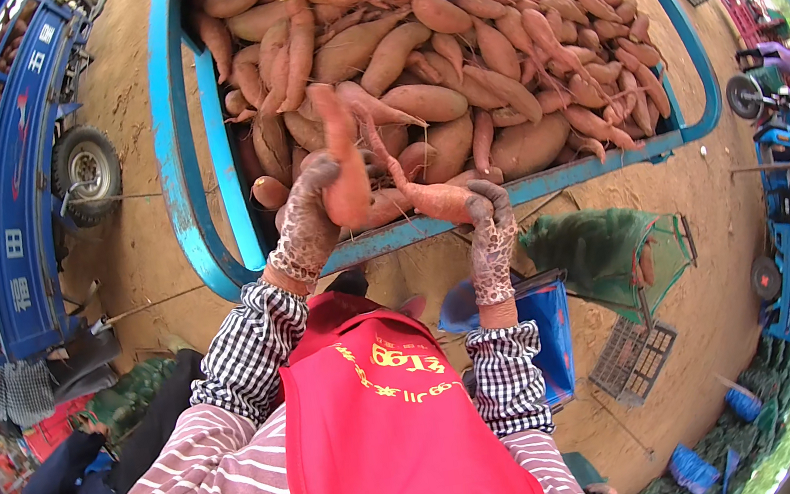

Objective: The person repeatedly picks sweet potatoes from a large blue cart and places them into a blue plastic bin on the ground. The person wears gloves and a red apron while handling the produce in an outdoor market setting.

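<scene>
In front of me a blue metal truck bed (509, 193) is heaped with orange-red sweet potatoes (391, 58). My left hand (308, 221), in a patterned glove, grips an upright, slightly blurred sweet potato (345, 178) above the near left corner of the heap. My right hand (490, 233), gloved alike, has its fingers closed on the thick end of another sweet potato (437, 199), just over the near rail. The long thin tail of that one points up and left, towards the one in my left hand. Both hands are close together.
A blue truck (9, 248) loaded with sweet potatoes stands at left, a person (66, 490) bending below it. Right of me are a green mesh bag (593, 257) on a frame, a blue container (555, 338) and a black plastic crate (634, 357). Other vehicles line the far right.
</scene>
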Demonstrator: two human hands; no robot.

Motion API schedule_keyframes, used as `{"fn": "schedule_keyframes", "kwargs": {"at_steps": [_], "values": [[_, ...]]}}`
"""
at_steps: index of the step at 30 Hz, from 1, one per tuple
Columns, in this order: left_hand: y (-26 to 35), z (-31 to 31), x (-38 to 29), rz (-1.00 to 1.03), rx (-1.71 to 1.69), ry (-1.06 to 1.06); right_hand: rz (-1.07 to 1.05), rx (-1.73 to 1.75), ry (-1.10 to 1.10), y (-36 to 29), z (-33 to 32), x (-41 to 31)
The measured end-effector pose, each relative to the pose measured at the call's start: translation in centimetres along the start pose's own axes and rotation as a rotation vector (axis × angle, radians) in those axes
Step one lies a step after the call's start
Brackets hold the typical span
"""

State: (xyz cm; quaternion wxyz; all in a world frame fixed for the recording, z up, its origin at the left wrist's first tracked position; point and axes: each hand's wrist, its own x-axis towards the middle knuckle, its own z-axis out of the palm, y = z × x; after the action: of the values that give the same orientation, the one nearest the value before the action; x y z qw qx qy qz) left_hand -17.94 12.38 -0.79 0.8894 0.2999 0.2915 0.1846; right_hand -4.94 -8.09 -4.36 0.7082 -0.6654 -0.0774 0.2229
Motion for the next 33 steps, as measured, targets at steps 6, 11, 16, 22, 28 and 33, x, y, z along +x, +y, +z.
{"fn": "schedule_keyframes", "kwargs": {"at_steps": [6,11,16,22,28,33], "values": [[-2.6,4.1,-1.2,-0.125,0.128,-0.391,0.114,0.046,-0.119,1.2,-3.9,-3.0],[-8.1,8.3,-1.5,-0.252,0.185,-0.418,0.29,0.454,-0.016,3.9,-7.5,-9.1],[-18.0,11.6,-3.3,-0.192,0.702,-0.501,0.287,0.544,0.363,7.6,-12.9,-15.2],[-30.2,12.4,-5.2,-0.155,1.06,-0.981,0.455,0.903,0.876,14.6,-18.2,-22.6],[-34.9,10.6,-6.8,0.221,1.339,-1.179,0.632,0.744,0.902,19.1,-24.6,-26.6],[-29.5,11.6,-6.9,-0.019,1.08,-0.685,0.499,0.398,0.878,13.0,-25.1,-22.7]]}}
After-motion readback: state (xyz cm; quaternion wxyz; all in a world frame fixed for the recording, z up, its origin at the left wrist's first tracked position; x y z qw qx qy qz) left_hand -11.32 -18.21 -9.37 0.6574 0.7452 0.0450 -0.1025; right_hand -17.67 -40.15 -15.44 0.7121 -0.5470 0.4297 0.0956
